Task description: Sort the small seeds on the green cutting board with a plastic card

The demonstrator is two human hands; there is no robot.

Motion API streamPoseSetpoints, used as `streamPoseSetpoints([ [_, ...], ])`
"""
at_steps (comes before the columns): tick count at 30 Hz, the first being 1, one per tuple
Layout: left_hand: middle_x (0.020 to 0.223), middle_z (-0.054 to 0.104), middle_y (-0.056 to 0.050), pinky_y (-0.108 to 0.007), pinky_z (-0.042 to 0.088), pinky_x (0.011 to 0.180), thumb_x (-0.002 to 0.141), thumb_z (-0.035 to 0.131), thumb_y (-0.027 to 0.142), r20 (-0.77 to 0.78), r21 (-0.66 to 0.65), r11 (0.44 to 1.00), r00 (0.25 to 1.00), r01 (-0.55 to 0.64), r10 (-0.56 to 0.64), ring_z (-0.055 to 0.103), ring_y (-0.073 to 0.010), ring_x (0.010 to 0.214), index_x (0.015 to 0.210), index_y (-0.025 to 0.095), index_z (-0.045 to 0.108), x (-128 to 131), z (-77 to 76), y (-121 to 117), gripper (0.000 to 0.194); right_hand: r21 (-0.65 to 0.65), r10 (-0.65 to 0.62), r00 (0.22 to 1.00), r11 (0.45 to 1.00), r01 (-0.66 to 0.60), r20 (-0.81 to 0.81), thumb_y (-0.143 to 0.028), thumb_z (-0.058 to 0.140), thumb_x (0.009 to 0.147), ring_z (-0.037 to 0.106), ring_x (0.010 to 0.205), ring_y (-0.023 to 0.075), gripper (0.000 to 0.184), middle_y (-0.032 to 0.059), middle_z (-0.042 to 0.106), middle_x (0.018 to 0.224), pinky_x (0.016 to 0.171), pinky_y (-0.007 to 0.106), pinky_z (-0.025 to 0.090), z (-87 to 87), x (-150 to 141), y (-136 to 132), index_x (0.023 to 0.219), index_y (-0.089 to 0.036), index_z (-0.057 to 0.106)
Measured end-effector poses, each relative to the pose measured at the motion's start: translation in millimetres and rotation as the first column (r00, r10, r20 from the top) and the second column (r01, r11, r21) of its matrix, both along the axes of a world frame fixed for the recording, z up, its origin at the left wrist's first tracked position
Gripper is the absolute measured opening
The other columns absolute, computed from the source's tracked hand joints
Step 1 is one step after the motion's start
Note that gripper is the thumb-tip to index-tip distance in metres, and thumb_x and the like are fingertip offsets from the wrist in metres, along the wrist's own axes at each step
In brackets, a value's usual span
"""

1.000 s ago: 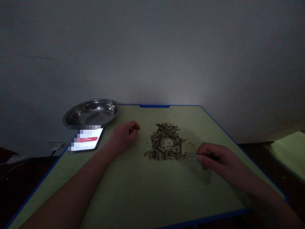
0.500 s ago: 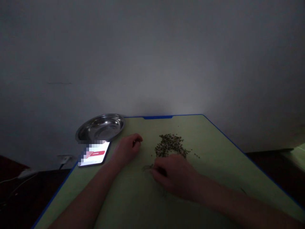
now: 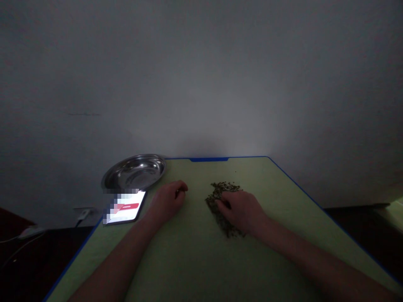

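A loose pile of small dark brown grains, resembling peppercorns (image 3: 225,184), lies on the pale green tabletop. My right hand (image 3: 239,209) is over the pile's near right part, fingers curled and thumb pressed in. Whatever sits between those fingertips is hidden. Grains beside and below this hand look smeared by motion. To the left, my left hand (image 3: 168,199) rests on the table with curled fingers, thumb close to the forefinger. Its palm is out of sight, so I cannot make out what it holds.
A shiny steel bowl (image 3: 108,180) stands at the table's back left corner. In front of it lies a tablet (image 3: 126,214) with a lit screen, close to my left forearm. Blue trim (image 3: 209,159) edges the table (image 3: 176,260), and a grey wall rises behind.
My right hand has moved away from me and slightly right, onto the pile. Grains now trail toward me beneath it. My left hand stays in place while the view tilts slightly.
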State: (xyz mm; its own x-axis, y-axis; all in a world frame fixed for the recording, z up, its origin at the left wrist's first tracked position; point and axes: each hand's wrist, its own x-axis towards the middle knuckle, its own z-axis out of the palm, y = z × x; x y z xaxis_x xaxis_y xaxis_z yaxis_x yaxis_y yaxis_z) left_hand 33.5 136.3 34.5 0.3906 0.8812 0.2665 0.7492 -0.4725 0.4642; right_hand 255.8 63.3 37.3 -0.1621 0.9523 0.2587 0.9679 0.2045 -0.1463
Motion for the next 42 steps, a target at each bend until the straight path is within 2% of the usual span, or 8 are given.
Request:
streamPoseSetpoints([
  [9, 0.079, 0.068, -0.003, -0.028, 0.044, 0.064, 0.078, 0.043, 0.02, -0.013, -0.027, 1.0, 1.0, -0.011, 0.011, 0.06, -0.0161, 0.068, 0.085, 0.019, 0.064, 0, 2.4, 0, 0.022, -0.082, -0.13, 0.979, 0.99, 0.118, -0.158, -0.04, 0.044, 0.089, 0.049, 0.054, 0.0151, 0.035, 0.0024, 0.059, 0.058, 0.052, 0.028, 0.024, 0.7, 47, 7, 0.062, -0.02, 0.056],
  [17, 0.077, 0.068, -0.002, -0.028, 0.044, 0.063, 0.077, 0.043, 0.021, -0.015, -0.037, 0.999, 1.0, -0.008, 0.008, 0.06, -0.0158, 0.067, 0.084, 0.02, 0.064, 0, 1.6, 1, 0.023, -0.045, -0.148, 0.933, 0.989, 0.141, -0.327, -0.045, 0.043, 0.088, 0.046, 0.052, 0.0137, 0.039, -0.0014, 0.049, 0.053, 0.051, 0.026, 0.027, 5.8, 76, 14, 0.057, -0.021, 0.045],
  [25, 0.073, 0.067, -0.001, -0.028, 0.042, 0.06, 0.076, 0.044, 0.021, -0.001, -0.054, 0.998, 1.0, -0.015, 0.015, 0.058, -0.0153, 0.064, 0.082, 0.02, 0.065, 1, -0.4, 2, 0.022, -0.064, -0.189, 0.911, 0.982, 0.177, -0.368, -0.046, 0.044, 0.085, 0.045, 0.052, 0.014, 0.038, -0.0017, 0.049, 0.053, 0.051, 0.027, 0.027, 0.8, 100, 23, 0.056, -0.021, 0.045],
  [30, 0.074, 0.066, -0.001, -0.028, 0.042, 0.061, 0.077, 0.043, 0.021, 0.007, -0.048, 0.999, 1.0, 0.003, -0.002, 0.059, -0.0157, 0.064, 0.083, 0.02, 0.064, -1, -3.1, 4, 0.023, -0.095, -0.195, 0.887, 0.981, 0.171, -0.42, -0.046, 0.045, 0.083, 0.048, 0.056, 0.0148, 0.036, -0.0008, 0.052, 0.056, 0.054, 0.027, 0.032, -2.1, 122, 30, 0.059, -0.02, 0.052],
  [33, 0.074, 0.066, -0.002, -0.028, 0.041, 0.061, 0.076, 0.043, 0.02, 0.012, -0.046, 0.999, 1.0, 0.005, -0.004, 0.059, -0.0163, 0.065, 0.082, 0.019, 0.064, -1, -5.1, 5, 0.022, -0.119, -0.241, 0.863, 0.97, 0.21, -0.443, -0.045, 0.043, 0.084, 0.048, 0.052, 0.0137, 0.037, 0.0019, 0.058, 0.059, 0.053, 0.027, 0.035, -2.5, 133, 38, 0.061, -0.018, 0.055],
  [38, 0.078, 0.067, -0.002, -0.027, 0.041, 0.064, 0.076, 0.044, 0.017, 0.031, -0.044, 0.999, 0.999, 0.014, -0.012, 0.059, -0.0158, 0.069, 0.084, 0.02, 0.064, -3, -10.1, 5, 0.022, -0.23, -0.349, 0.825, 0.935, 0.271, -0.444, -0.034, 0.045, 0.088, 0.045, 0.041, 0.0095, 0.031, 0.0042, 0.064, 0.063, 0.046, 0.026, 0.037, -5.0, 146, 62, 0.07, -0.014, 0.06],
  [42, 0.08, 0.067, -0.002, -0.027, 0.04, 0.065, 0.076, 0.043, 0.016, 0.021, -0.051, 0.998, 1.0, -0.022, 0.023, 0.059, -0.0155, 0.071, 0.085, 0.019, 0.064, -2, -12.7, 6, 0.022, -0.319, -0.45, 0.803, 0.884, 0.341, -0.391, -0.029, 0.05, 0.092, 0.052, 0.048, 0.0094, 0.026, 0.0023, 0.063, 0.068, 0.05, 0.024, 0.044, -8.6, 151, 88, 0.078, -0.012, 0.063],
])
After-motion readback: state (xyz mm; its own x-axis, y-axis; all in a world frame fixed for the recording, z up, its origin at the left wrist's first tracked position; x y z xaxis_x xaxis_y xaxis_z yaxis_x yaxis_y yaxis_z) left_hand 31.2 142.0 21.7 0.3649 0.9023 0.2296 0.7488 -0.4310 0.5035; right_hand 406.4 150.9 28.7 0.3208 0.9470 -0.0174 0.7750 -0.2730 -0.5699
